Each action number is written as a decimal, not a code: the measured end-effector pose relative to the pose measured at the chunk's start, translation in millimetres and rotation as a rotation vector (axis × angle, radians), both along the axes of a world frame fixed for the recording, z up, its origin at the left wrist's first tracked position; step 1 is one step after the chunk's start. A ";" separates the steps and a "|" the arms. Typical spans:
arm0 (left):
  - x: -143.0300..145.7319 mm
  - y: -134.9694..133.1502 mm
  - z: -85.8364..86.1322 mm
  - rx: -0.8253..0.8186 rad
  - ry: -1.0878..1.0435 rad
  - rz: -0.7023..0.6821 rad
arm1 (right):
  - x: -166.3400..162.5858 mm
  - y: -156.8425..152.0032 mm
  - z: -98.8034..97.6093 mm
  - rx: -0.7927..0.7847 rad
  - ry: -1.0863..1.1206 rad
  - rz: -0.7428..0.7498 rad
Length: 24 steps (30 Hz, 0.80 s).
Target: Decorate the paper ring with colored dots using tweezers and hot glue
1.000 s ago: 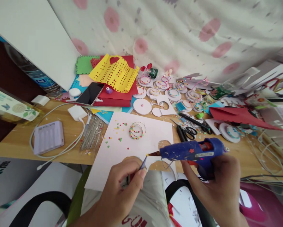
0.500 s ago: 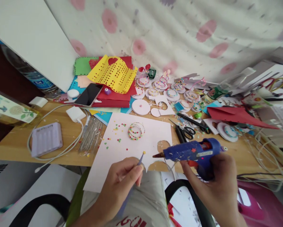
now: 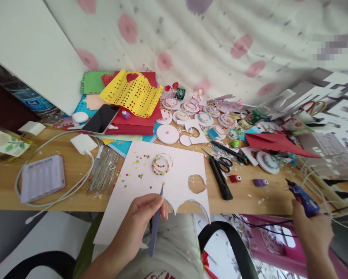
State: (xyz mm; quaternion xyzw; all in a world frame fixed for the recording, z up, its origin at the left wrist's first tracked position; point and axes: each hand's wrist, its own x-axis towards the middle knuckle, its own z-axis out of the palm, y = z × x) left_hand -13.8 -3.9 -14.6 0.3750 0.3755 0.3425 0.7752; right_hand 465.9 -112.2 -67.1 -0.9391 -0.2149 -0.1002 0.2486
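- Stick [image 3: 154, 232]: thin and purple, pinched in the left hand [image 3: 141, 217], its tip on the white sheet [image 3: 179, 170] just near of the dotted ring [image 3: 161, 164].
- Blue glue gun [image 3: 303, 197]: gripped by the right hand [image 3: 310, 228] at the bench's [image 3: 75, 170] near right edge.
- Bottle label [image 3: 34, 103], far left: writing too blurred to read.
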 end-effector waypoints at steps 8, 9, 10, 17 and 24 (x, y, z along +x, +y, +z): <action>3.5 1.5 3.9 -0.071 -0.070 0.044 | 5.1 32.3 0.7 -0.346 0.342 -0.101; 3.5 1.3 3.8 -0.076 -0.076 0.046 | 4.4 34.1 1.1 -0.348 0.347 -0.076; 3.5 1.2 3.4 -0.081 -0.084 0.047 | 2.4 35.1 2.1 -0.336 0.318 -0.057; 4.9 3.7 -6.5 -0.083 -0.163 0.047 | -97.3 27.7 39.2 0.117 -0.067 0.246; 20.4 6.1 -7.4 -0.044 -0.228 0.024 | -293.5 45.0 51.3 0.134 1.619 1.103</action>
